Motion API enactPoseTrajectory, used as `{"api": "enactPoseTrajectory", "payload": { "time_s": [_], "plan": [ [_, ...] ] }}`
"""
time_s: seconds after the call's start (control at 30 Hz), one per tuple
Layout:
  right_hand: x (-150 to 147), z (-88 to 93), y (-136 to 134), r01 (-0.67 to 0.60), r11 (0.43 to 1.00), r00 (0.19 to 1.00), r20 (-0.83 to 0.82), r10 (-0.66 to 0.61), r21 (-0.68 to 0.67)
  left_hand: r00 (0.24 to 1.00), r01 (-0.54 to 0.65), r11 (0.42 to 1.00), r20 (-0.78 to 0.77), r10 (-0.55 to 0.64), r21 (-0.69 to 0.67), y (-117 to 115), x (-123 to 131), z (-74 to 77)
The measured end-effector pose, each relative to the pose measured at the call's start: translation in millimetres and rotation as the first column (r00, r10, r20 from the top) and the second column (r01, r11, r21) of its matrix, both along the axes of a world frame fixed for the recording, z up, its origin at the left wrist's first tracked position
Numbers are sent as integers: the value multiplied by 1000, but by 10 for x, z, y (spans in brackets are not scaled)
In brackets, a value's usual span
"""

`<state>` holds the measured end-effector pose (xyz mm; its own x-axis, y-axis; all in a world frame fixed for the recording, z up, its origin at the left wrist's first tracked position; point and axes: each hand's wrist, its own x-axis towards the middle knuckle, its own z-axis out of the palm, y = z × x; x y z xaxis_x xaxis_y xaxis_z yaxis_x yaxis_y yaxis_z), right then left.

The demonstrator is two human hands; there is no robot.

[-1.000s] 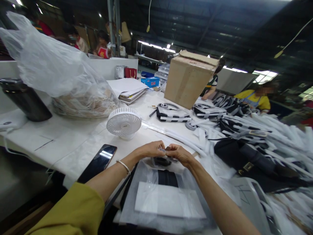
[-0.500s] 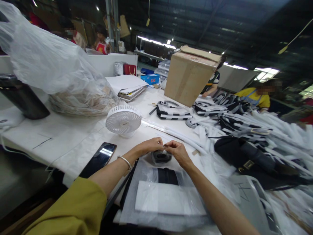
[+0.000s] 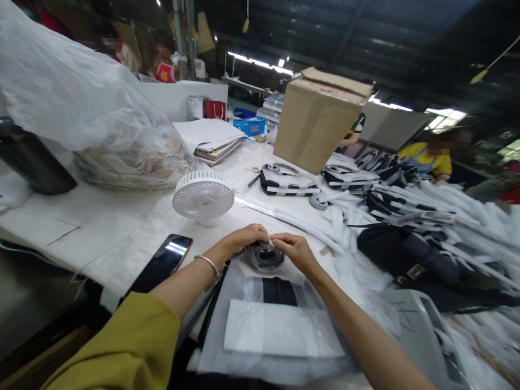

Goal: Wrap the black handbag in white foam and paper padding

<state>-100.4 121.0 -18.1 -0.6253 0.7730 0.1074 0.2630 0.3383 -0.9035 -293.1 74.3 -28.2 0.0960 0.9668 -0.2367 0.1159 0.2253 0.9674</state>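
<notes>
A dark rolled strap (image 3: 266, 262) in clear wrapping sits at the table's middle, just beyond a bag packed in clear plastic (image 3: 284, 327). My left hand (image 3: 252, 236) is closed on the top left of the roll. Close beside it, the thumb and fingers of my right hand (image 3: 296, 249) pinch together at the roll's upper edge. What they pinch is too small to make out. White sheeting and a black band (image 3: 279, 292) show through the packed bag's plastic, between my forearms.
Left of my hands are a white fan (image 3: 203, 197) and a phone (image 3: 160, 265). A cardboard box (image 3: 317, 122) stands behind. Wrapped black bags (image 3: 288, 184) and a black bag with a buckle (image 3: 406, 265) lie to the right. Other people work farther back.
My right hand's fingertips have shifted slightly left and the hand looks flatter. More of the rolled strap's round opening shows under my hands. The view has shifted a little.
</notes>
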Motion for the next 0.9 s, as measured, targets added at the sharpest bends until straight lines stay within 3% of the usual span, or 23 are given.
{"api": "enactPoseTrajectory", "payload": {
  "time_s": [0.17, 0.37, 0.57, 0.67, 0.77, 0.83, 0.9],
  "plan": [
    [37, 26, 65, -42, 996, 998, 40, 45, -76, 1000, 27, 1000, 7, -27, -11, -34, 1, 81],
    [50, 78, 96, -80, 995, 995, 64, 83, -53, 994, -72, 997, -77, 73, 16, -44, 114, 85],
    [156, 248, -223, 110, 985, 992, 53, -118, 132, 981, -157, 986, -105, 162, 52, -47, 180, 129],
    [546, 450, -576, 227, 948, 970, 31, -240, 223, 975, -196, 978, -91, 202, 68, -102, 149, 261],
    [1236, 619, -965, 378, 869, 910, 42, -412, 319, 980, -185, 981, -64, 188, 53, -133, 76, 367],
    [1838, 691, -1194, 546, 770, 799, 72, -597, 330, 973, -231, 972, -21, 231, 33, -157, 40, 400],
    [2479, 723, -1354, 718, 628, 623, 127, -772, 299, 960, -281, 960, 15, 281, 11, -197, 29, 414]
  ]
}}
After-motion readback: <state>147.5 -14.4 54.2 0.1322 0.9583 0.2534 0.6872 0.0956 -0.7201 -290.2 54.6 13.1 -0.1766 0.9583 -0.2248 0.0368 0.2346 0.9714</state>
